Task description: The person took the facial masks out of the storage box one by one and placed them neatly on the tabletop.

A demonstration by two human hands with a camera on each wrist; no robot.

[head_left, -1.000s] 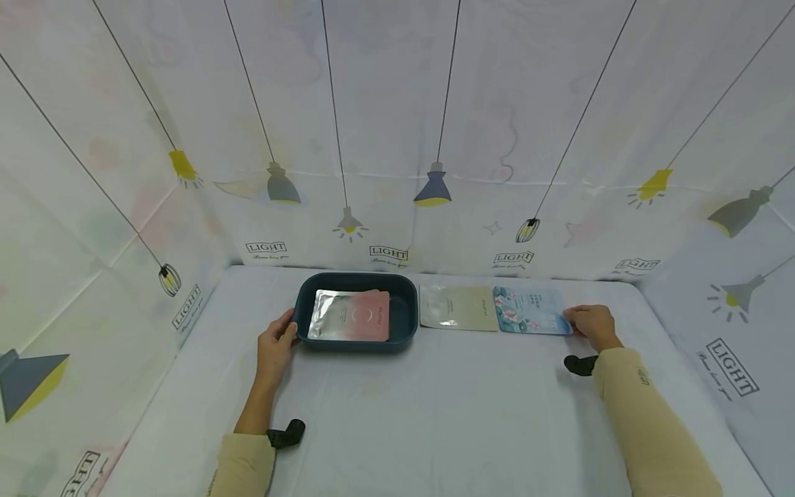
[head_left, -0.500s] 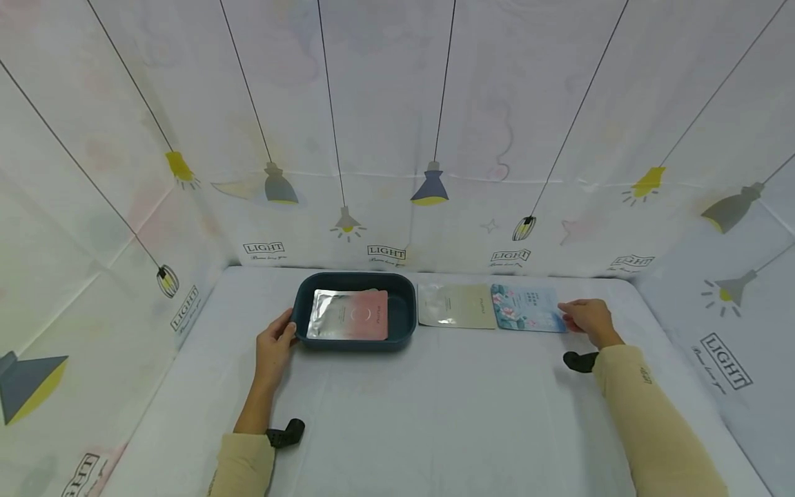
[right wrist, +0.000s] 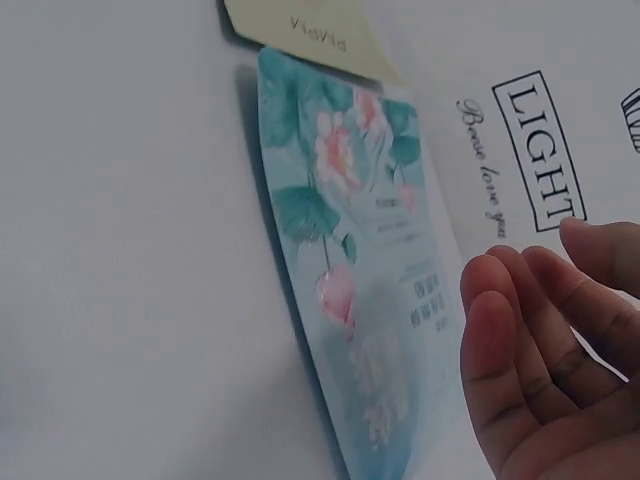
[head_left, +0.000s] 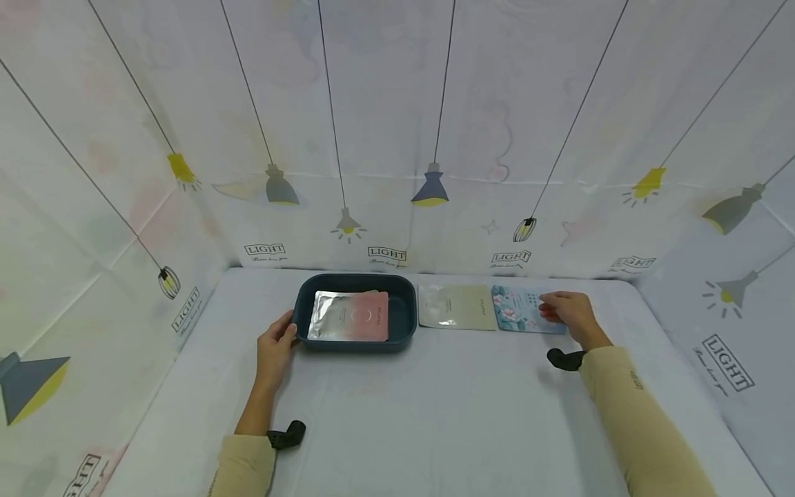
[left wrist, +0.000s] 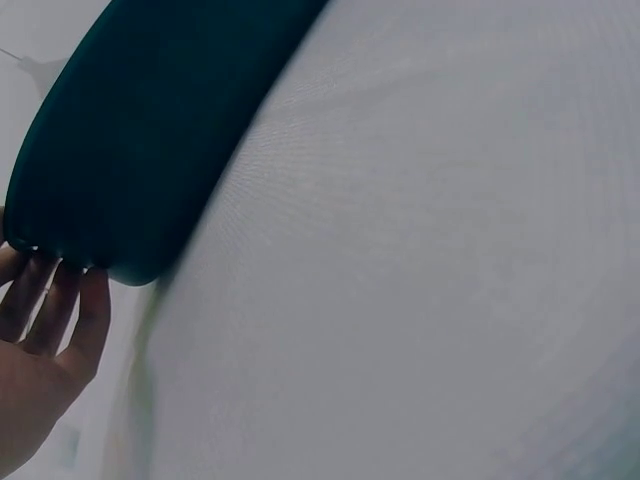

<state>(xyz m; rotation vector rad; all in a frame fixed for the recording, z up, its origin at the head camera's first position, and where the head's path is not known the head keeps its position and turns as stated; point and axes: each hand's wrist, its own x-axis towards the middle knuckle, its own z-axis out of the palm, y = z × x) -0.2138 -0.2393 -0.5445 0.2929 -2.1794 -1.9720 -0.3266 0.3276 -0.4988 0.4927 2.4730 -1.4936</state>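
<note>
My left hand (head_left: 275,347) is at the left end of a dark teal plastic tray (head_left: 406,337). In the left wrist view, its fingertips touch the end of the tray (left wrist: 130,150). A pink and silver face mask sachet (head_left: 354,316) lies in the tray, with the edge of another showing behind it. My right hand (head_left: 573,316) hovers over the right part of a blue flowered face mask sachet (head_left: 522,310), fingers loosely bent and holding nothing. In the right wrist view, a gap shows between the fingers (right wrist: 492,325) and the blue sachet (right wrist: 350,240).
A beige and silver face mask sachet (head_left: 459,307) lies flat between the tray and the blue sachet. All rest near the back edge of a white-covered table (head_left: 435,414). Behind stands a white cloth backdrop (head_left: 385,124) printed with lamps.
My right hand has left the right edge of the blue sachet and moved left over it. The left hand and tray have stayed put.
</note>
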